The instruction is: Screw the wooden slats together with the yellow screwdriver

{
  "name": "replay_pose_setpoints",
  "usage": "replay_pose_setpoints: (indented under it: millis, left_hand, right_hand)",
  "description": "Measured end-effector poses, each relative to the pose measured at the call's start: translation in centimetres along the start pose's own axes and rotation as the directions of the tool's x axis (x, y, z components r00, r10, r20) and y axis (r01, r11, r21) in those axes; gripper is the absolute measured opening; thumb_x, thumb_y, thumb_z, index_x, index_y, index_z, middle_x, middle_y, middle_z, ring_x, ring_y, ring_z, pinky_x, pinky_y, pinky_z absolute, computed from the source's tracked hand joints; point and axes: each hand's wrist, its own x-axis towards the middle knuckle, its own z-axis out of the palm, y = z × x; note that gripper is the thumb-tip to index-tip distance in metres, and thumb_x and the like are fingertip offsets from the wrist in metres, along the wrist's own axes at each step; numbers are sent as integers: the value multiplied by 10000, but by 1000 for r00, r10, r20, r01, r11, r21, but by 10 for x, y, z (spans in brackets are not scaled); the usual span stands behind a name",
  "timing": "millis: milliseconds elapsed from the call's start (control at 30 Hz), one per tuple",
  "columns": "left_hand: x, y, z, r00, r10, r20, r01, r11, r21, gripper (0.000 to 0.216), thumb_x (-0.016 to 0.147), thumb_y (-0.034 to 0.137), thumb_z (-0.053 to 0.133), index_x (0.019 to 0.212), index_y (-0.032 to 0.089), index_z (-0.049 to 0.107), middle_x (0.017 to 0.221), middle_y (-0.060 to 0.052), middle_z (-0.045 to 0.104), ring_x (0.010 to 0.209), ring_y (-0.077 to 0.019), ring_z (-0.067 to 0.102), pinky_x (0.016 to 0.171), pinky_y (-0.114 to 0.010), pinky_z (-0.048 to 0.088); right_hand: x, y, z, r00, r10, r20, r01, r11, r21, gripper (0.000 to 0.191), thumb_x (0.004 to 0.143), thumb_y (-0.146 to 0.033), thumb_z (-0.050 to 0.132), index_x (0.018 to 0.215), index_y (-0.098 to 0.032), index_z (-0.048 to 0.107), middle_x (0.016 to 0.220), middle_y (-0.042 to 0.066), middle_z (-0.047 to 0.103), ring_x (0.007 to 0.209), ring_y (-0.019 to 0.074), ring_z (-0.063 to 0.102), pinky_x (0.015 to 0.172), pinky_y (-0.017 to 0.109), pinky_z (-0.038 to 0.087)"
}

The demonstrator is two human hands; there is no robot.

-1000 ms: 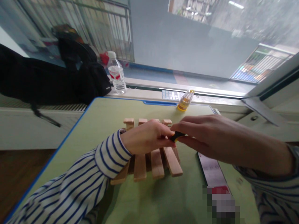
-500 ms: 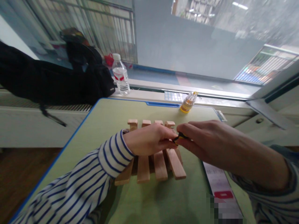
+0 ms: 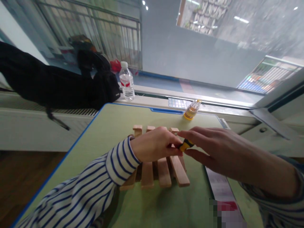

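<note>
The yellow-and-black handle point(image 3: 186, 145) is held just above the right side of a slatted wooden piece point(image 3: 180, 173), near the middle of the desk point(image 3: 114, 123). The left hand point(image 3: 155, 144) has its grip closed, thumb and forefinger pinched on the handle's left end. The right hand point(image 3: 213, 142) has its grip parted, fingers above the handle and thumb below it, with the handle's right end between them; whether the skin touches it is hard to tell.

Whatever extends from the handle's left end is hidden behind the left fingers. The left hand and its striped sleeve point(image 3: 121, 161) also cover the middle of the wooden piece, so only the near slats and the far block ends show. Right of it, under the right forearm, a flat dark-edged object point(image 3: 220, 186) lies on the desk, its lower part lost in pixelation. The right sleeve is cut off by the frame.

Near the desk's far edge stands a tapered clear bottle point(image 3: 192, 110) with yellow base and tip; its contents are unclear. On the sill behind, a white-capped plastic bottle point(image 3: 127, 83) holds clear liquid, beside a black bag point(image 3: 104, 84) whose inside cannot be seen.
</note>
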Motion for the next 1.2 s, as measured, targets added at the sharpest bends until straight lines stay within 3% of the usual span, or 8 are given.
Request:
replay_pose_setpoints:
  millis: [200, 333, 467, 667, 833, 1000, 1100, 1200]
  left_hand:
    - [0, -3, 1, 1000, 17, 23, -15, 998, -53, 165, 851, 248, 538, 919, 173, 669, 687, 23, 619, 613, -67, 515, 587, -185, 350]
    - [1, -3, 2, 999, 44, 31, -41, 995, -93, 136, 854, 188, 527, 879, 165, 659, 707, 27, 613, 644, -64, 512, 609, -169, 356]
    - [2, -2, 2, 997, 46, 56, -41, 994, -98, 138, 865, 172, 504, 868, 154, 640, 730, 18, 605, 674, -77, 518, 616, -171, 366]
    - [0, -2, -1, 994, 24, 109, -10, 992, -126, 184, 892, 210, 457, 914, 163, 633, 756, 13, 602, 724, -97, 549, 648, -187, 376]
    - [0, 0, 0, 997, -26, 67, 31, 997, -75, 154, 822, 265, 573, 884, 155, 661, 673, 19, 589, 628, -85, 538, 584, -185, 363]
    - [1, -1, 3, 1000, -2, 24, 4, 996, -89, 150, 830, 246, 569, 883, 157, 677, 646, 26, 585, 601, -66, 512, 579, -173, 361]
    - [2, -3, 4, 999, 29, 17, -28, 996, -80, 129, 828, 222, 570, 861, 157, 676, 651, 30, 585, 608, -65, 504, 588, -174, 361]
    - [2, -4, 5, 999, 40, 25, -38, 996, -86, 140, 835, 224, 557, 865, 150, 672, 687, 15, 612, 637, -79, 525, 615, -190, 374]
  right_hand:
    - [0, 3, 3, 999, -6, 33, 5, 999, 42, 188, 865, -194, 442, 1038, -186, 515, 904, 37, 630, 725, 117, 571, 585, 247, 369]
    - [0, 3, 7, 999, 20, -30, -17, 997, 80, 41, 861, -224, 471, 862, -186, 484, 682, -23, 562, 539, 78, 474, 491, 239, 286]
    - [0, -2, 9, 997, 53, -49, -52, 998, 30, 149, 881, -300, 460, 784, -188, 446, 568, -56, 466, 440, 58, 357, 440, 250, 202]
    - [0, -7, 11, 995, 49, -81, -57, 995, -87, 215, 915, -364, 380, 791, -199, 442, 517, -66, 404, 420, 71, 329, 426, 264, 158]
    - [0, -4, 14, 992, 104, -75, -111, 990, -92, 231, 919, -375, 354, 780, -211, 437, 505, -65, 412, 410, 80, 349, 422, 271, 159]
    - [-2, -4, 9, 990, 144, -15, -144, 990, -2, 247, 904, -429, 373, 894, -206, 480, 631, -36, 570, 501, 100, 500, 448, 265, 256]
    - [-4, -3, 4, 996, 86, -28, -87, 996, -26, 285, 880, -415, 434, 1078, -214, 484, 857, 14, 643, 683, 141, 590, 530, 271, 360]
    - [-5, 1, 0, 999, -2, -37, 0, 999, -36, 259, 874, -301, 449, 1108, -210, 514, 926, 48, 645, 708, 139, 587, 588, 276, 412]
